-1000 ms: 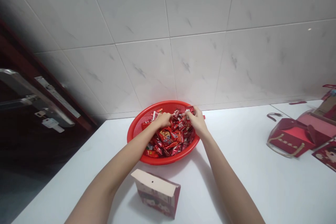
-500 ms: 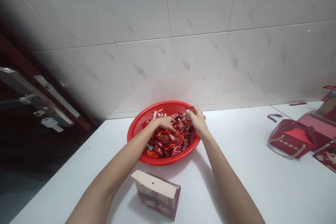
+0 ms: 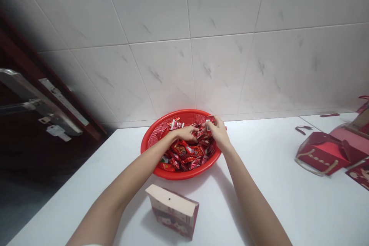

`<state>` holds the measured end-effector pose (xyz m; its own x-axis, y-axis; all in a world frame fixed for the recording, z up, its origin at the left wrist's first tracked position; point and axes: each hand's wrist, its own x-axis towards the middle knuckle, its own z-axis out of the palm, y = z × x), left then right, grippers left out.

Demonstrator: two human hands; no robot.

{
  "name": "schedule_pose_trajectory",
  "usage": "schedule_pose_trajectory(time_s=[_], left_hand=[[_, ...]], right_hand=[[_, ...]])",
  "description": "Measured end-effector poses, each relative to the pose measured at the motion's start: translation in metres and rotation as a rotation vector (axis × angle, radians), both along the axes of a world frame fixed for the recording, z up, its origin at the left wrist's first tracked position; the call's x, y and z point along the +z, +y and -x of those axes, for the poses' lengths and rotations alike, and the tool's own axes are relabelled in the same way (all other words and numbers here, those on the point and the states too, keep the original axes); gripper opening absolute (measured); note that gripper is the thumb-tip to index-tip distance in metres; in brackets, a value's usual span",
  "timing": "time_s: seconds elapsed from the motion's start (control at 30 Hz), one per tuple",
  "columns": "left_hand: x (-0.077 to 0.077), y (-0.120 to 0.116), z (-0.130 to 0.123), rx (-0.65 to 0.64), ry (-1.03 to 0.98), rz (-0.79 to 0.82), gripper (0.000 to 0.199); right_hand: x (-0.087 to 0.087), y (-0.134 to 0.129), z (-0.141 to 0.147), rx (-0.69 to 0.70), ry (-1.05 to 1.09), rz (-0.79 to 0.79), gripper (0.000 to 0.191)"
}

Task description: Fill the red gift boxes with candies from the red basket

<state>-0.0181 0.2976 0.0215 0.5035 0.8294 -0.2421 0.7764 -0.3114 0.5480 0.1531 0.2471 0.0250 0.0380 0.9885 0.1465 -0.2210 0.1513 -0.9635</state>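
A red plastic basket (image 3: pixel 180 175) with perforated sides holds a heap of wrapped candies (image 3: pixel 184 153), mostly red. My left hand (image 3: pixel 186 133) reaches into the middle of the heap. Its fingers are bent, with the tips among the wrappers, and what they pinch is unclear. At the basket's right rear rim, my right hand (image 3: pixel 219 132) is closed on a small red candy packet (image 3: pixel 209 120) with a white label patch. In front of the basket, between my forearms, a small printed carton (image 3: pixel 173 209) stands upright with a pale top flap that has a dark hole.
On the right lie a dark red gift box (image 3: pixel 321 153) with a cord handle, other red packaging (image 3: pixel 360 173) and a dark ribbon strip (image 3: pixel 303 128). A tiled wall (image 3: pixel 225 69) runs behind the white table (image 3: pixel 262 153). A door (image 3: pixel 43 103) with keys is at left.
My left hand has shifted slightly right and back within the candies, its fingers drawn closer together. My right hand keeps its packet at the rim. The view has shifted slightly.
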Motion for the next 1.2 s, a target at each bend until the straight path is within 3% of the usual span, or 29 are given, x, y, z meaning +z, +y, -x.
schedule_pose_trajectory(time_s=[0.43, 0.7, 0.8, 1.07, 1.2], left_hand=[[0.008, -0.008, -0.004, 0.124, -0.364, 0.224, 0.016], [0.014, -0.01, -0.005, 0.236, -0.518, 0.248, 0.009], [0.017, -0.012, -0.01, 0.184, -0.473, 0.254, 0.008], [0.014, -0.015, -0.018, -0.096, -0.433, 0.186, 0.038], [0.013, -0.014, -0.019, -0.144, -0.458, 0.211, 0.045]], right_hand=[[0.003, 0.0, -0.002, -0.049, 0.07, 0.01, 0.012], [0.001, 0.001, -0.002, -0.074, 0.107, 0.023, 0.01], [0.0, 0.003, -0.002, -0.075, 0.105, 0.025, 0.009], [-0.003, 0.005, -0.003, -0.066, 0.101, -0.003, 0.01], [-0.002, 0.005, -0.002, -0.055, 0.112, 0.031, 0.01]])
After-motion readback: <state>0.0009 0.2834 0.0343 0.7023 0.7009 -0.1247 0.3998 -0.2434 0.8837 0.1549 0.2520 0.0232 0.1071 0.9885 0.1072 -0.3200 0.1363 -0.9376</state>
